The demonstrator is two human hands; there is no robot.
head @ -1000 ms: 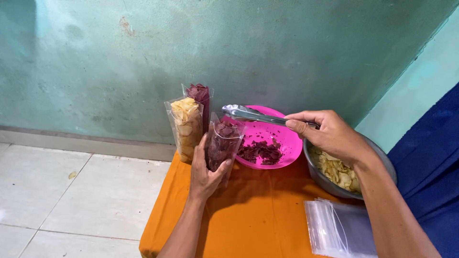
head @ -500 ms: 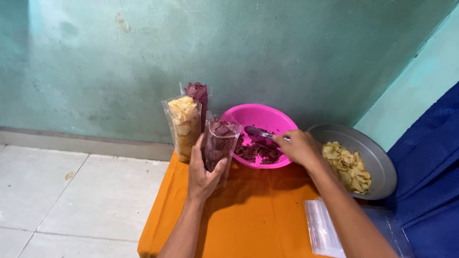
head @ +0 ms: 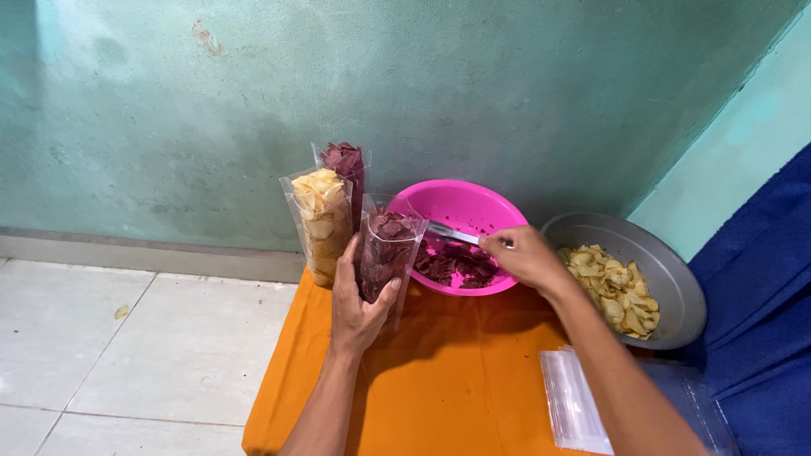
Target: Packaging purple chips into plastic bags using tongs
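A pink bowl (head: 460, 211) holds dark purple chips (head: 452, 266). At its nine o'clock stand clear bags: one of yellow chips (head: 321, 221), two of purple. At three o'clock, a grey pan (head: 667, 279). The cloth (head: 456, 380) is plain orange.

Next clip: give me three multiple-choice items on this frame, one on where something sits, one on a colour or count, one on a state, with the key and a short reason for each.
1. Where is the metal pan of yellow chips?
A. To the right of the pink bowl
B. On the tiled floor
C. Behind the standing bags

2. How many bags stand filled against the wall, not counting the one held?
A. One
B. Two
C. Four

3. What is the state of the bag in the left hand?
A. Lying flat and empty
B. Sealed and set aside
C. Held upright, open at the top, holding dark red chips

Key:
1 A, the metal pan lies right of the pink bowl.
2 B, a yellow-chip bag and a dark-chip bag stand there.
3 C, the left hand has its grip around the held bag, while the right hand works tongs in the bowl.
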